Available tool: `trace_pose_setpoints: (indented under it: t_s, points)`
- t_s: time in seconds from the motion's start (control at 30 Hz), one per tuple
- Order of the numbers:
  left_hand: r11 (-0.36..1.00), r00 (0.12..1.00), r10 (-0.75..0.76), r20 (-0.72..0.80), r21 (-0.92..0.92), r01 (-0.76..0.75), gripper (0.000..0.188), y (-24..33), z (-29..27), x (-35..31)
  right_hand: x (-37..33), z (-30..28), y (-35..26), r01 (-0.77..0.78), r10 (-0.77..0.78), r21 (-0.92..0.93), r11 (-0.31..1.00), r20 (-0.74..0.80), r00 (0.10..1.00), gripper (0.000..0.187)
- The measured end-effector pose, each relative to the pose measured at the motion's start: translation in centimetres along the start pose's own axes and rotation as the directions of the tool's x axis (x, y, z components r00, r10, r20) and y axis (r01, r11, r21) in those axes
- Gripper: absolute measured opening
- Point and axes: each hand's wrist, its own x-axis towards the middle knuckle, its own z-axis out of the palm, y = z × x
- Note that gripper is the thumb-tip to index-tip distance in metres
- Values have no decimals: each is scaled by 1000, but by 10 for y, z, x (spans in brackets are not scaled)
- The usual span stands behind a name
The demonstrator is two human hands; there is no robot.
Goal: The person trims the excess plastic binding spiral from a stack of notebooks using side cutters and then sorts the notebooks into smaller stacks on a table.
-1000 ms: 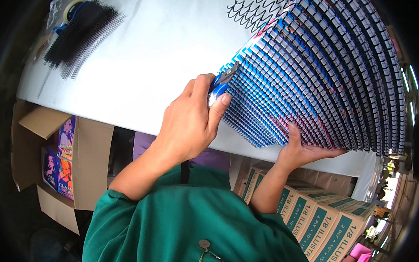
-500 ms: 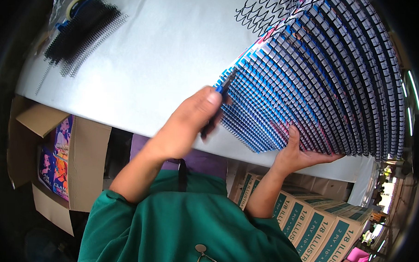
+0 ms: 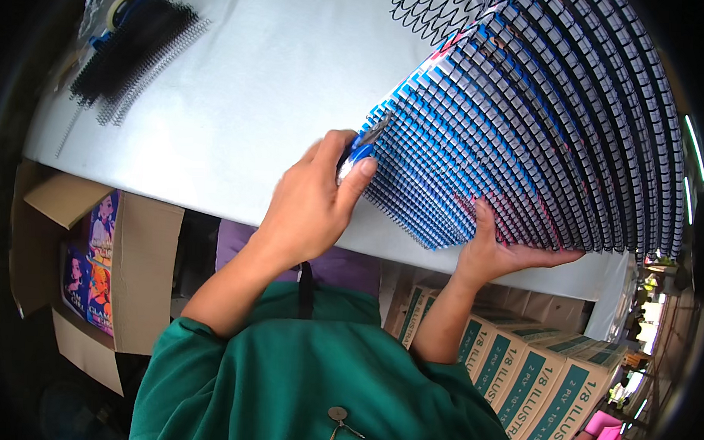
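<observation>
A large fanned stack of spiral-bound notebooks [image 3: 518, 133] fills the right of the table, with rows of black coil spines facing me. My left hand [image 3: 310, 191] is closed round a pair of pliers [image 3: 360, 152] with blue handles. The metal jaws reach the coil ends at the stack's left edge; whether they grip a wire I cannot tell. Against the stack's near edge lies my right hand [image 3: 494, 260], thumb up and fingers stretched along the notebooks' lower ends. Long loose ends of black coil [image 3: 437, 13] stick out past the stack's far left corner.
Loose black binding coils [image 3: 137, 53] lie in a pile at the table's far left, beside a tape roll [image 3: 127, 9]. An open cardboard box [image 3: 144, 275] with colourful printed covers stands below left. Several cartons [image 3: 533, 374] are stacked below right. The white table [image 3: 240, 100] spans between.
My left hand has turned, so the blue plier handles now show more plainly, and the jaws stay near the coil ends. My right hand keeps its place on the near edge.
</observation>
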Motion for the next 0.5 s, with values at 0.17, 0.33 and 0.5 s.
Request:
trace_pose_setpoints:
  t_s: [0.17,0.33,0.5]
  points:
    - [374,877,-54,478,-805,461,54,-11,-1,1,-6,0,5,66,-67,-61,996,-13,998,145]
    - [-117,826,194,530,-823,556,58,-32,-2,6,-4,0,2,68,-68,-37,997,10,998,144]
    - [20,836,44,547,-837,547,59,-5,-5,1,-7,0,7,100,-100,-88,991,5,995,142]
